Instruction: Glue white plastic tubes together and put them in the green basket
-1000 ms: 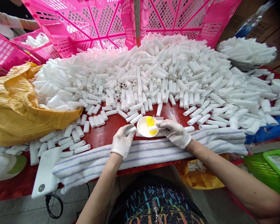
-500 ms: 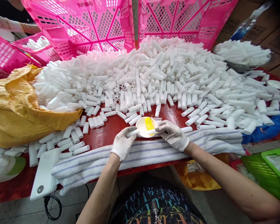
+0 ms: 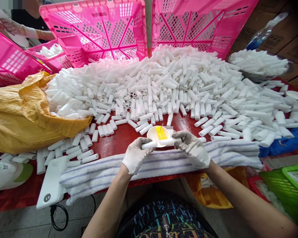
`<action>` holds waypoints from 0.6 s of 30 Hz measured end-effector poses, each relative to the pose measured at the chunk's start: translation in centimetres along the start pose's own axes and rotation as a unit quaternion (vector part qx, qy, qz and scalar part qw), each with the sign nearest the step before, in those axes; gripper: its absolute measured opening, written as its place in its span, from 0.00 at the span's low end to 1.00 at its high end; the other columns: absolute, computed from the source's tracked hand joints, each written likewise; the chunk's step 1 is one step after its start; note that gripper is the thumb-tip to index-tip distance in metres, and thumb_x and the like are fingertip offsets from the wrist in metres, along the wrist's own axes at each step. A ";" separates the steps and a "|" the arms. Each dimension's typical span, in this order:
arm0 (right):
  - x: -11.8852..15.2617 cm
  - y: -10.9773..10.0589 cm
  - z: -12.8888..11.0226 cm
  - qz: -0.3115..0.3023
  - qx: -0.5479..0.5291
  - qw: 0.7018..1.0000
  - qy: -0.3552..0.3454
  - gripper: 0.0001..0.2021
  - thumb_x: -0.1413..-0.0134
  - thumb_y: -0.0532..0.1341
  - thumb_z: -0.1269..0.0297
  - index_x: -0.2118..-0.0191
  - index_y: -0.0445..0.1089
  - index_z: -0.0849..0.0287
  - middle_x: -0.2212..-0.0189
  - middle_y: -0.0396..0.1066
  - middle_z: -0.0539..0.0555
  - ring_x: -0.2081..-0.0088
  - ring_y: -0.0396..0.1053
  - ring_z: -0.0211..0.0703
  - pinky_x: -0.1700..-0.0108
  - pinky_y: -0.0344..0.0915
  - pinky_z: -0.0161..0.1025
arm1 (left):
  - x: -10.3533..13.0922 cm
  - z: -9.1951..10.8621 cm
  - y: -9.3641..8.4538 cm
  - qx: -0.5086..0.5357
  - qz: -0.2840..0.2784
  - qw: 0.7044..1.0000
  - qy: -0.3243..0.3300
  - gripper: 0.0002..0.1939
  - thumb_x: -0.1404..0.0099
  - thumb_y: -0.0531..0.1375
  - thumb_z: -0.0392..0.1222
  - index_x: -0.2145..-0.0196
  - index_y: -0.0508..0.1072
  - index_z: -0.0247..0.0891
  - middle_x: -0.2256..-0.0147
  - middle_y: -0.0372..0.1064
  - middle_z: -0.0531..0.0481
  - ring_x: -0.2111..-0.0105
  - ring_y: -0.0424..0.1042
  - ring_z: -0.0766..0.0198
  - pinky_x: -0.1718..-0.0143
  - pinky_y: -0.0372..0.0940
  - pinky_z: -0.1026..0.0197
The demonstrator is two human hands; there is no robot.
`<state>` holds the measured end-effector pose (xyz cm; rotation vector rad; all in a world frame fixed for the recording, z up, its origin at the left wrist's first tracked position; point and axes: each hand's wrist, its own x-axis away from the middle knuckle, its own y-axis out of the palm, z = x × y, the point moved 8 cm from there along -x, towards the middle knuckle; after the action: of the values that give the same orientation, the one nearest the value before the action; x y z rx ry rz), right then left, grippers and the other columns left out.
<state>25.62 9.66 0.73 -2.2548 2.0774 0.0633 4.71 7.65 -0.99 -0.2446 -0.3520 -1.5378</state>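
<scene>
Leftmost, at the back, a co-worker's gloved hand [image 3: 12, 27] reaches in above a pink basket [image 3: 17, 59]. Nearer, a yellow sack [image 3: 20, 115] lies open toward the heap of white tubes [image 3: 149, 82], with a white-and-green container [image 3: 5, 175] in front of it. Next comes a white power bank [image 3: 52, 181], tilted across the near edge of the red surface [image 3: 111, 138], a black cable [image 3: 67, 216] looping below it. Loose tubes lie just behind it, and a striped towel [image 3: 99, 172] runs rightward from beside it along that edge.

The left grip [image 3: 137, 155], in a pale glove, is closed around the first tube [image 3: 149, 144], which points right. Just beyond, a white dish [image 3: 151, 133] holds a yellow block [image 3: 161, 133] with a thin pin [image 3: 161, 127] standing in it. The second tube [image 3: 171, 141] crosses the dish's near side, its left end close to the first tube's tip; whether they touch I cannot tell. The right grip [image 3: 195, 150], also gloved, is pinched shut on the second tube's right end.

Behind the heap stand two pink crates [image 3: 106, 34]. Farther right are a tube-filled bowl [image 3: 258, 77], a blue bag [image 3: 285, 143] at the surface's edge and, lower down, a green basket [image 3: 283, 185].
</scene>
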 end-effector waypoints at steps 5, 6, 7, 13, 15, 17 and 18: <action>0.7 0.4 -0.3 -0.029 0.031 0.998 0.056 0.17 0.46 0.64 0.49 0.61 0.70 0.58 0.72 0.70 0.51 0.78 0.63 0.34 0.77 0.63 0.33 | 1.9 1.1 2.0 -0.014 -0.078 0.997 0.012 0.24 0.47 0.69 0.50 0.57 0.72 0.33 0.69 0.75 0.48 0.68 0.74 0.63 0.63 0.68 0.61; 0.9 0.3 -0.6 -0.030 0.046 0.997 0.045 0.16 0.45 0.63 0.49 0.61 0.70 0.58 0.72 0.70 0.51 0.77 0.64 0.35 0.77 0.63 0.33 | 2.3 1.2 2.5 -0.035 -0.093 0.995 0.022 0.24 0.43 0.67 0.53 0.56 0.71 0.34 0.71 0.74 0.49 0.70 0.73 0.64 0.65 0.67 0.62; 1.2 0.3 -1.0 -0.033 0.068 0.997 0.024 0.14 0.43 0.62 0.50 0.62 0.70 0.58 0.72 0.70 0.52 0.76 0.66 0.36 0.76 0.63 0.34 | 2.6 1.2 3.0 -0.075 -0.101 0.992 0.034 0.23 0.39 0.63 0.56 0.56 0.72 0.34 0.73 0.72 0.50 0.73 0.71 0.65 0.67 0.66 0.62; 4.9 2.5 -4.9 -0.039 0.352 0.911 -0.213 0.17 0.39 0.54 0.64 0.79 0.62 0.57 0.83 0.63 0.50 0.80 0.61 0.36 0.75 0.57 0.35 | 4.0 -0.4 6.3 -0.373 -0.029 0.927 0.026 0.30 0.27 0.40 0.51 0.75 0.72 0.36 0.77 0.68 0.45 0.76 0.65 0.62 0.71 0.57 0.59; 5.5 1.4 -5.2 0.035 0.381 0.904 -0.193 0.16 0.37 0.51 0.66 0.77 0.63 0.58 0.83 0.64 0.49 0.80 0.63 0.36 0.75 0.57 0.35 | 4.3 -0.5 7.4 -0.410 0.003 0.911 0.035 0.28 0.28 0.40 0.48 0.71 0.75 0.36 0.76 0.70 0.43 0.75 0.67 0.60 0.70 0.57 0.58; 6.3 0.1 -5.5 0.079 0.400 0.896 -0.175 0.16 0.35 0.51 0.68 0.76 0.64 0.58 0.83 0.63 0.48 0.82 0.62 0.35 0.77 0.56 0.34 | 4.5 -0.9 8.5 -0.409 -0.001 0.911 0.047 0.28 0.28 0.40 0.48 0.69 0.76 0.36 0.74 0.72 0.42 0.74 0.68 0.59 0.70 0.57 0.58; 6.9 -0.3 -5.9 0.086 0.414 0.885 -0.194 0.17 0.36 0.51 0.69 0.77 0.63 0.58 0.84 0.63 0.48 0.82 0.62 0.35 0.77 0.55 0.34 | 4.6 -1.4 9.2 -0.398 -0.027 0.916 0.043 0.28 0.28 0.40 0.48 0.69 0.76 0.36 0.75 0.71 0.42 0.75 0.68 0.59 0.71 0.57 0.59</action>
<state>26.41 2.38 6.07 -1.4055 1.6284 -0.2849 13.94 3.11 0.04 -0.8034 0.3653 -1.6756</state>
